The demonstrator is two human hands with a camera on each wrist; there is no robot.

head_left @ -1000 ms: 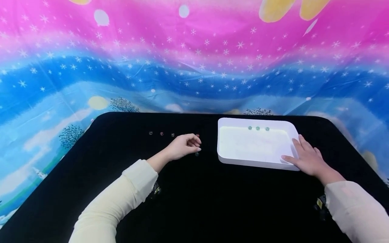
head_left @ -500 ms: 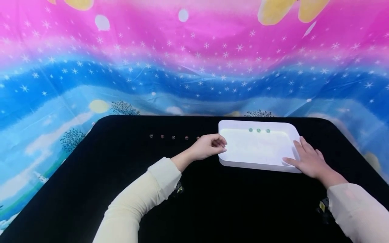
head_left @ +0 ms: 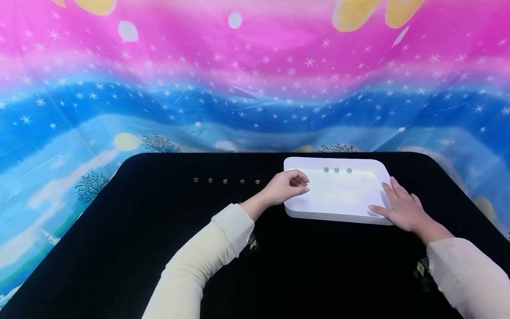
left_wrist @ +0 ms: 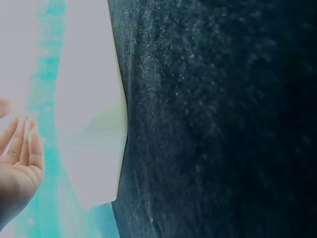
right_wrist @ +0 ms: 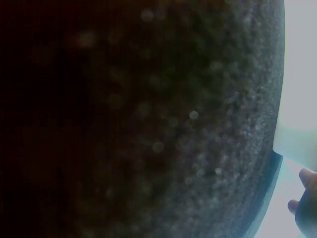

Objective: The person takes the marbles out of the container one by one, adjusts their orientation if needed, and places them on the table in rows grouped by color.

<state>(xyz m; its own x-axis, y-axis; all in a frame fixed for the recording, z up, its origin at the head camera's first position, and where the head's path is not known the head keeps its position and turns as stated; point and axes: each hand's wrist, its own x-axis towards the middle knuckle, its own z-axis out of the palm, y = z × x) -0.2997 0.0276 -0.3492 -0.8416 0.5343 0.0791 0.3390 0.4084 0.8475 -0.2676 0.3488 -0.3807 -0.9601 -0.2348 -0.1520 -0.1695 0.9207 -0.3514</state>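
Observation:
My left hand (head_left: 284,186) is over the left side of a white rectangular tray (head_left: 338,218), thumb and fingertips close together. I cannot tell whether something small is between them. The left wrist view shows the hand (left_wrist: 22,158) cut off at the left edge, beside the tray's pale wall (left_wrist: 94,99). At the tray's front right corner, my right hand (head_left: 406,210) rests with spread, fairly straight fingers, its thumb over the front rim. Three greenish glass marbles (head_left: 336,170) lie in a row along the tray's back wall.
Left of the tray, a row of several small reddish and clear marbles (head_left: 225,181) lies on the black table (head_left: 318,274). The left forearm covers part of the table in front of them. A patterned pink and blue cloth (head_left: 255,88) hangs behind the table.
My left hand has moved right from beside the row of marbles to over the tray's left side. My right hand and the three marbles in the tray have stayed in place.

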